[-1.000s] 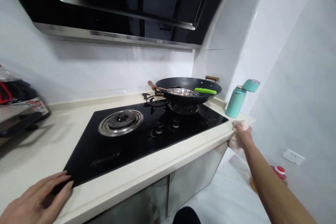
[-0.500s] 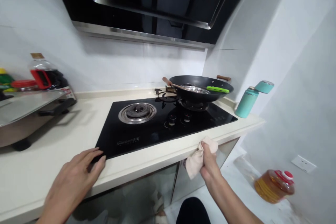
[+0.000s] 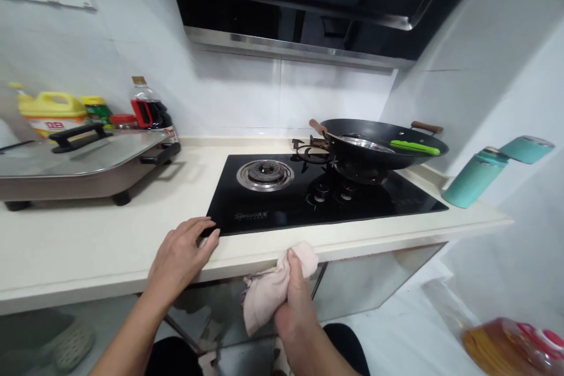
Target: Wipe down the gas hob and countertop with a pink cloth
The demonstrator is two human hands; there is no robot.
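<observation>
Pale pink cloth [image 3: 267, 296] is bunched in my right hand [image 3: 294, 305], whose fingers are closed around it at the counter's front edge. Part of the cloth presses on the edge, and the rest hangs below it. My left hand [image 3: 180, 252] rests on the countertop with its fingers bent and thumb apart, fingertips at the near left corner of the black gas cooktop [image 3: 286, 214]. It holds nothing. The left burner [image 3: 265, 175] is bare. Over the right burner stands a black wok [image 3: 374, 155] with a green-handled utensil [image 3: 415, 147] in it.
An electric pan [image 3: 83, 182] with a glass lid stands on the left, in front of several bottles and jars. A turquoise flask [image 3: 476, 179] with its lid open is at the right end. An oil jug [image 3: 506, 343] sits on the floor. The range hood [image 3: 308, 6] hangs overhead.
My right hand has moved left along the counter's front edge with the cloth. My left hand stays at the cooktop corner. The view has turned left, showing more of the electric pan.
</observation>
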